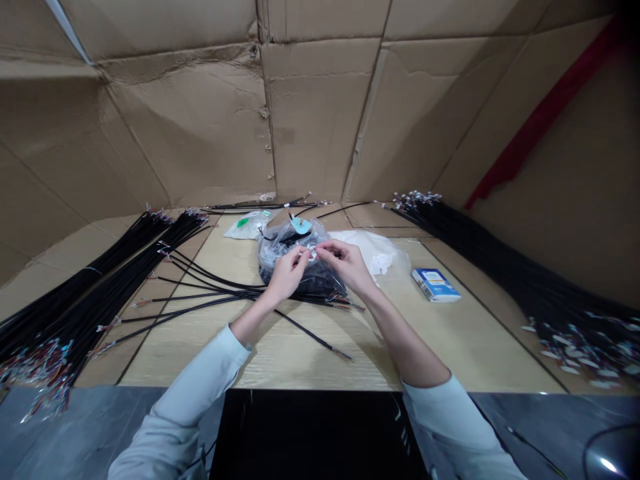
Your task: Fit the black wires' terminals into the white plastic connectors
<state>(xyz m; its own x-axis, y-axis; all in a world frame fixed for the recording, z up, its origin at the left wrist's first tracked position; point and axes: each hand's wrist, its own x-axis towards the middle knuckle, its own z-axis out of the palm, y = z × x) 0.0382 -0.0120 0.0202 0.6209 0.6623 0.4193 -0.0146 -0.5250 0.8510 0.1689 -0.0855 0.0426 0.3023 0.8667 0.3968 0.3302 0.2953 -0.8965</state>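
Above a clear plastic bag [269,252] with black contents, my left hand [287,273] and my right hand [349,265] meet fingertip to fingertip. Both are closed in a pinch on a small white connector [313,254]; its fine detail is too small to make out. Several loose black cables [205,291] with bare coloured wire ends lie under and left of my left forearm. One cable [310,328] points toward the front between my arms. A light blue tag [301,225] rests on top of the bag.
Thick bundles of black cables lie at the left [120,283] and right [480,260]. Behind my right hand is a white plastic bag [395,257] with small white pieces. A blue and white box [436,285] sits right of it. Cardboard walls [320,120] enclose the back.
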